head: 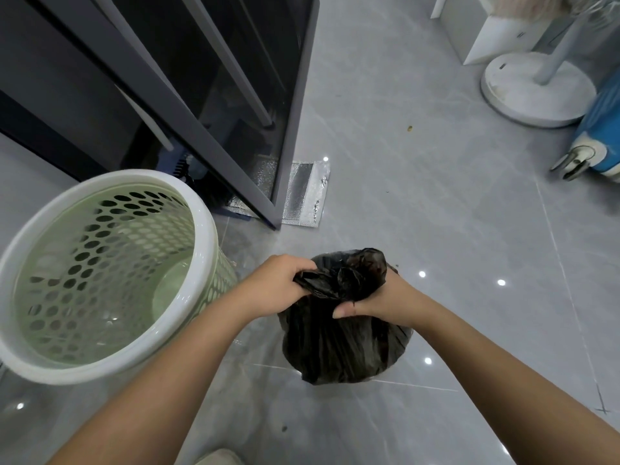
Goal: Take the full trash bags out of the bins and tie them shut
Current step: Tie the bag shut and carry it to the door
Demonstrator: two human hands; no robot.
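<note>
A full black trash bag sits on the grey tiled floor at the centre of the view. Its top is gathered into a twisted bunch. My left hand grips one end of that bunch on the left. My right hand clutches the bag's neck on the right, thumb pressed across it. To the left stands a pale green perforated bin with a white rim, with no bag inside it.
A dark glass-fronted cabinet with a grey frame stands behind the bin. A silver foil mat lies at its foot. A white fan base and a blue suitcase sit at the far right.
</note>
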